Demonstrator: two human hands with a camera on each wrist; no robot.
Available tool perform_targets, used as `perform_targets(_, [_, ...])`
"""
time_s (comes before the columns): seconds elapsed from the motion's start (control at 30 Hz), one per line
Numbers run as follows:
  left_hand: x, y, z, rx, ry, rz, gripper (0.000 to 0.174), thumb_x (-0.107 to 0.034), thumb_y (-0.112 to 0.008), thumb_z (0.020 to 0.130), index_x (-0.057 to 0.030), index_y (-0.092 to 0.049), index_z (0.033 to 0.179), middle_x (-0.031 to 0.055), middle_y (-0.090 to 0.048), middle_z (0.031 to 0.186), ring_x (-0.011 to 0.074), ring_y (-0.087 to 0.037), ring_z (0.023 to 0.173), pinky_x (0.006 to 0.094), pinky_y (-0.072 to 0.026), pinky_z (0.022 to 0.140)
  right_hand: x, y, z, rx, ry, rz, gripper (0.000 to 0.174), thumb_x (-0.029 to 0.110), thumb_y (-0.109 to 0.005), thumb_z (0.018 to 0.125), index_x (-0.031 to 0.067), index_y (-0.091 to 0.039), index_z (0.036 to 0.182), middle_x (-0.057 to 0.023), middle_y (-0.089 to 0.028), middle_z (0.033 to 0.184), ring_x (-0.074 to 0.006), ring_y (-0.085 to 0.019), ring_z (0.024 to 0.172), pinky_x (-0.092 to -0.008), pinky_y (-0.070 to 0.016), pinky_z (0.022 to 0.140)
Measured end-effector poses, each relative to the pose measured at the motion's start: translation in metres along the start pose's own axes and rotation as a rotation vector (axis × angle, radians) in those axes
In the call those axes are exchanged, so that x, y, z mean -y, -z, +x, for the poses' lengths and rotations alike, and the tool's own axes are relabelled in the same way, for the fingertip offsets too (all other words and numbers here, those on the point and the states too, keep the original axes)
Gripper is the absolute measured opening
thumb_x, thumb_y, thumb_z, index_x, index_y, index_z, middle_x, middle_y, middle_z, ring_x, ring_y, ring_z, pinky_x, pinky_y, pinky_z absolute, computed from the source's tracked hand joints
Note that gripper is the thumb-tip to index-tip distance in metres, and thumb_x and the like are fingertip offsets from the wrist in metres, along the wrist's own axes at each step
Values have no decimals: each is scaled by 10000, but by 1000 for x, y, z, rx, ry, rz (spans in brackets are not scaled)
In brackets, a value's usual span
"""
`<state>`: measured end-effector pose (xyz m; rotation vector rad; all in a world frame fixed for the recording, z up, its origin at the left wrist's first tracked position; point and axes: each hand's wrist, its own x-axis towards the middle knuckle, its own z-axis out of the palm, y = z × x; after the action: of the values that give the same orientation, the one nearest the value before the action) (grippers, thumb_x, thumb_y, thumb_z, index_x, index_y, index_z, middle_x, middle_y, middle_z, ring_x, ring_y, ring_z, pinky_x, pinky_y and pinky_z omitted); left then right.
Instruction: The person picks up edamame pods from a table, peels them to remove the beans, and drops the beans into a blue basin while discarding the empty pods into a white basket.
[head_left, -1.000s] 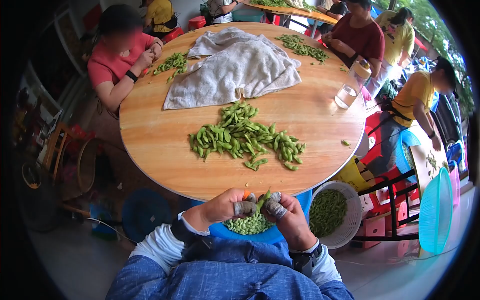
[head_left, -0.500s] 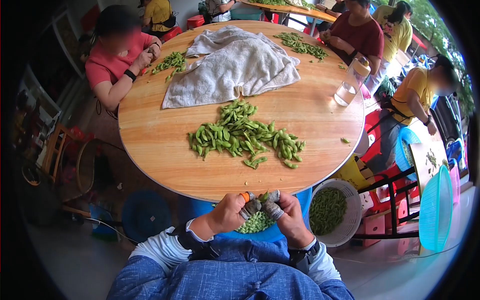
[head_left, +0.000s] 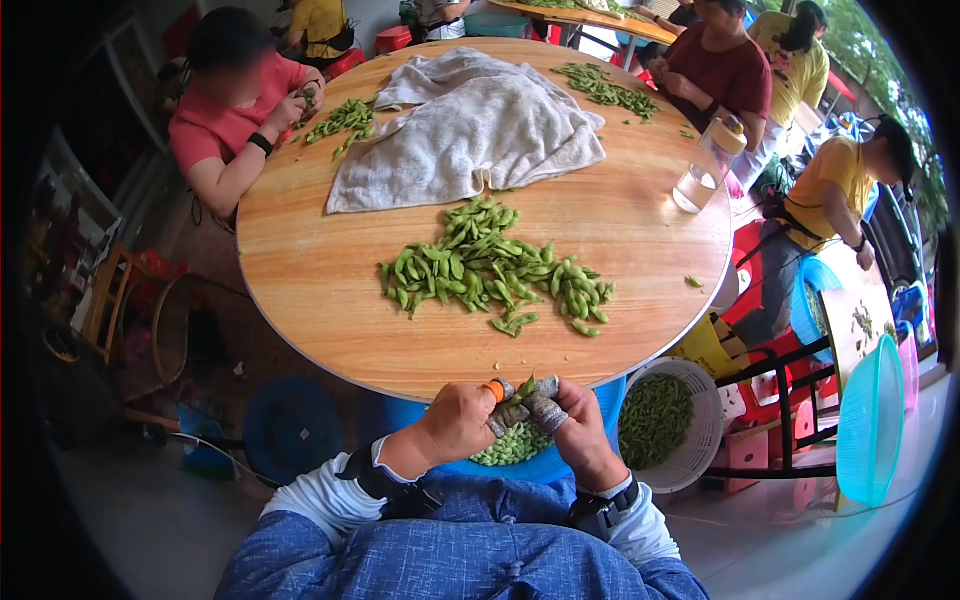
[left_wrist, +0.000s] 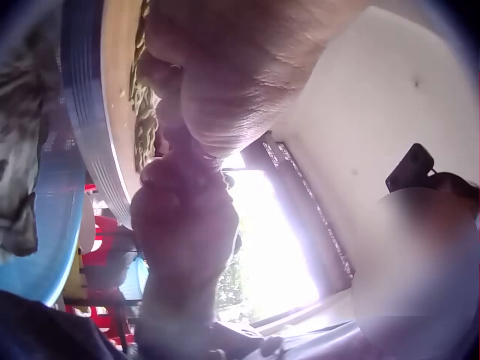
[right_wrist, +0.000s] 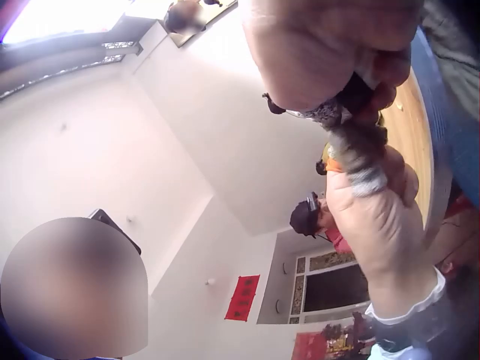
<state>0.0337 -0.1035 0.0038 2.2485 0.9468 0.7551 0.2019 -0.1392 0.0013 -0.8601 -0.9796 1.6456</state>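
Note:
Both hands meet over a blue basin (head_left: pixel 560 466) of shelled green beans (head_left: pixel 511 445), close to the table's near edge. The left hand (head_left: pixel 458 421), with grey wraps and an orange band on its fingers, pinches a green pod (head_left: pixel 527 386). From the other side the right hand (head_left: pixel 583 430), its thumb and finger wrapped in grey, pinches the same pod. In the right wrist view the left hand (right_wrist: pixel 382 217) touches the right hand (right_wrist: pixel 330 52); the pod is hidden there. A heap of pods (head_left: pixel 480 270) lies on the round table (head_left: pixel 330 290).
A grey-white towel (head_left: pixel 480 140) covers the middle of the far tabletop. A bottle (head_left: pixel 708 168) stands at the right edge. Below it on the right is a white basket (head_left: pixel 703 420) of pods. A person in red (head_left: pixel 225 130) sits at the left; others sit around.
The left hand has moved slightly right and turned with its fingers more curled. The pod, plainly visible between the hands a second ago, shows now only as a tip above the wrapped fingers.

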Motion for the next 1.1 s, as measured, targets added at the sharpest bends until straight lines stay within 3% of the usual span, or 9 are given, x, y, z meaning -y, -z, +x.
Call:
perform_targets(0.1, [1,-3,2,56,103,-633,155,-142,-538,796,-8,-541,874,31,-513,590,79,-469,569,262,-390,510,-2,-2,1,42,108,-21,161,83,-526,815,-20,-537,938,-15,-574,855,-79,-511,790,-219,-407,723])
perform_targets(0.3, [5,5,-3,225,432,-1174,153,-168,-493,841,-34,-540,786,-55,-452,597,22,-404,541,184,-322,462,-5,3,1,119,193,-60,160,81,-528,814,-20,-535,938,-20,-575,859,-88,-513,798,-232,-407,740])
perform_targets(0.4, [2,10,4,303,414,-1089,267,-242,-450,867,-84,-463,652,-54,-408,541,31,-347,463,191,-280,434,-7,3,2,94,145,-49,156,74,-525,814,-24,-534,936,-22,-574,854,-92,-514,789,-235,-409,735])
perform_targets(0.5, [7,6,2,286,346,-889,255,-229,-461,858,-73,-465,656,-54,-411,543,31,-357,480,189,-284,440,-4,1,2,56,113,-156,148,53,-517,810,-32,-531,930,-28,-576,841,-95,-513,768,-232,-411,715])
perform_targets(0.6, [5,6,1,223,263,-755,91,-76,-489,796,-14,-509,733,-43,-427,566,33,-379,562,209,-335,482,-1,-1,1,31,123,-335,131,27,-505,801,-41,-530,911,-34,-576,816,-94,-507,744,-224,-410,686])
perform_targets(0.73, [10,0,-2,170,219,-693,125,-118,-508,800,-6,-510,745,-35,-447,596,45,-385,586,226,-349,510,3,-3,0,0,155,-567,102,9,-498,791,-43,-533,871,-34,-567,778,-85,-489,720,-216,-403,658])
perform_targets(0.8, [10,4,-1,224,260,-781,206,-215,-530,827,-22,-521,755,-36,-472,622,45,-414,596,212,-351,521,7,-5,0,-20,113,-451,92,14,-501,792,-41,-534,858,-26,-560,770,-82,-483,717,-216,-403,656])
perform_targets(0.9, [-3,0,3,169,210,-865,183,-191,-558,811,-11,-532,793,-37,-494,648,45,-425,623,216,-367,542,4,-4,0,-11,77,-329,96,28,-508,796,-39,-537,858,-16,-555,770,-77,-479,718,-217,-403,657])
perform_targets(1.1, [-5,13,5,265,234,-855,167,-170,-569,803,-12,-536,764,-44,-498,657,39,-419,612,205,-357,533,-4,5,2,108,62,-202,126,50,-506,808,-33,-541,895,0,-558,809,-69,-479,743,-217,-403,672])
